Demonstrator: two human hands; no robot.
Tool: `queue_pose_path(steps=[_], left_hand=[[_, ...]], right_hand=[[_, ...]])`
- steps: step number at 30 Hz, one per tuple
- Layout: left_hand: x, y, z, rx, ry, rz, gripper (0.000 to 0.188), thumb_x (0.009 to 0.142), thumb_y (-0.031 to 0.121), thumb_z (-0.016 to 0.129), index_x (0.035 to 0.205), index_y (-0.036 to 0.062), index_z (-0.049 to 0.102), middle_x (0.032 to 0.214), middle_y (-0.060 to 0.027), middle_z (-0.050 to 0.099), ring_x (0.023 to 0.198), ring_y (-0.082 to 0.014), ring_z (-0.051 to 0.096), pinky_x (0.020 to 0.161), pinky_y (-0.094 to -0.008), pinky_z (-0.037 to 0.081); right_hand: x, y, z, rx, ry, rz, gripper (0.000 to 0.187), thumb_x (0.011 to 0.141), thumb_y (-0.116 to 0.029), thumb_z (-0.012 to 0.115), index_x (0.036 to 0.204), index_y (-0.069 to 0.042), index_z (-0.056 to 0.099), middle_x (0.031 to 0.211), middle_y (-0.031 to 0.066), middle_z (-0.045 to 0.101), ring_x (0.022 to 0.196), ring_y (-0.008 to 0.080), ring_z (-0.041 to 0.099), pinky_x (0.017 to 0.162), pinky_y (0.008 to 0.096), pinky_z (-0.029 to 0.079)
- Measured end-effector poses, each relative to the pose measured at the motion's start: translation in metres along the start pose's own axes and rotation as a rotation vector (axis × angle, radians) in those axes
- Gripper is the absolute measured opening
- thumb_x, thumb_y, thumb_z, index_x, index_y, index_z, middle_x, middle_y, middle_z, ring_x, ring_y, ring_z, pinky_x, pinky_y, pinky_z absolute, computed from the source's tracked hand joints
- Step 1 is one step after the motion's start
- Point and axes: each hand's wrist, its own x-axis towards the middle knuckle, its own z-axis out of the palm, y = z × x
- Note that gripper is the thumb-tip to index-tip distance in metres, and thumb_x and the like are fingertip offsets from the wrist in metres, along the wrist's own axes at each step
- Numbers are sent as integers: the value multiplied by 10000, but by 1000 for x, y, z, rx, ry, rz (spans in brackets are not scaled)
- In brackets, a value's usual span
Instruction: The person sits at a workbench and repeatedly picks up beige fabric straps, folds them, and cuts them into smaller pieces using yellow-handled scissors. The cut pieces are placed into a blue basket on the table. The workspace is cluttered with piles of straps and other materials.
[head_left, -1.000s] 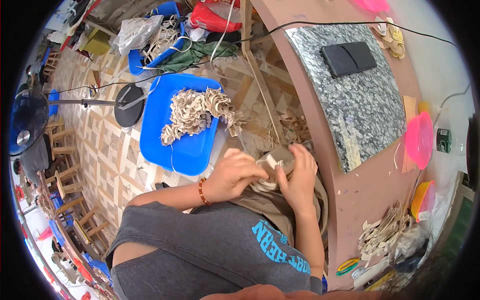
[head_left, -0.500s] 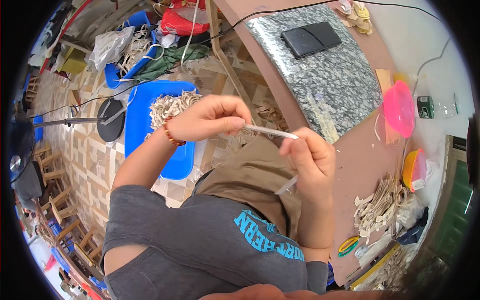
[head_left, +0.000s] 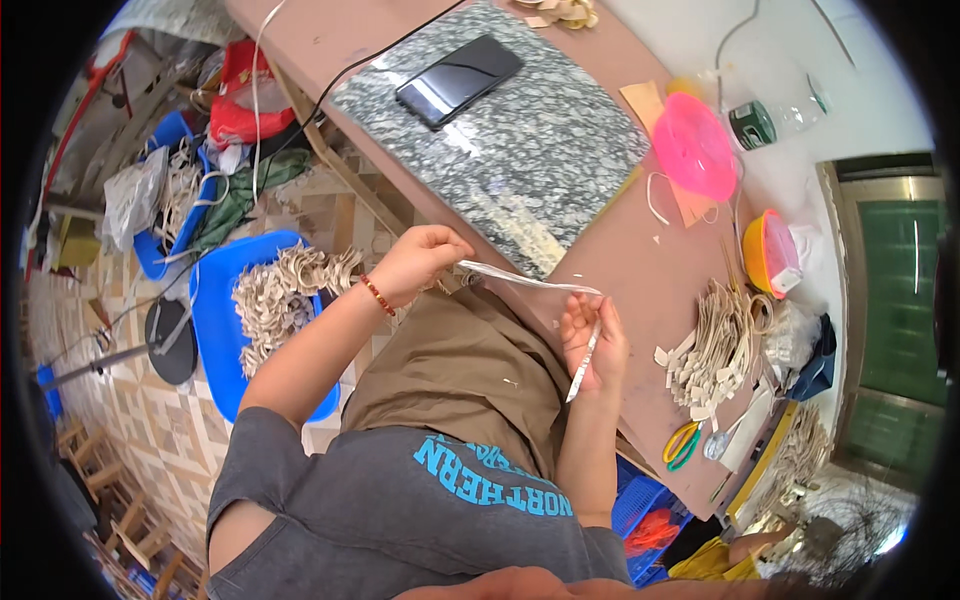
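- White strip [head_left: 530, 282], thin & flat: above the brown cloth [head_left: 460, 375] on the lap, spanning btwn both hands; free tail hangs below R grip.
- L hand [head_left: 425, 262]: thumb & fingers pinched on one end.
- R hand [head_left: 595, 340]: strip caught at thumb & forefinger, other fingers loosely curled; pressure can't be told.
- Handling (judged): v. light, soft, prob. limp, tail may twist; low breakage risk. Best hold: fingertip pinch nr each end, across the flat faces.
- Adj. items: grey stone slab [head_left: 520, 170] ahead of grip; blue tub [head_left: 212, 320] w/ pale pieces [head_left: 275, 305], L of L hand; scissors [head_left: 682, 445], R of R hand.
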Motion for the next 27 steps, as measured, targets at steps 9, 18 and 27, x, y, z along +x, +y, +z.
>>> queue_pose_path(steps=[9,18,27], left_hand=[[2,13,5,-209,27,111,120,871,81,543,977,25,557,593,78,395,456,-11,297,408,-184,218],[8,9,5,-255,68,207,113,874,145,584,801,69,543,560,86,360,452,-9,267,420,-192,201],[2,18,21,-194,144,291,154,890,167,584,786,66,534,577,75,389,461,-17,281,431,-199,208]], right_hand=[[10,14,-14,286,38,79,273,960,-217,423,826,-12,544,1022,178,609,959,294,610,849,405,514],[8,11,-2,-198,-84,-18,254,967,-190,419,873,9,546,857,119,592,795,198,605,764,325,519],[34,-10,-3,-250,-169,127,264,960,-167,429,871,41,565,896,146,606,818,214,625,755,320,535]])
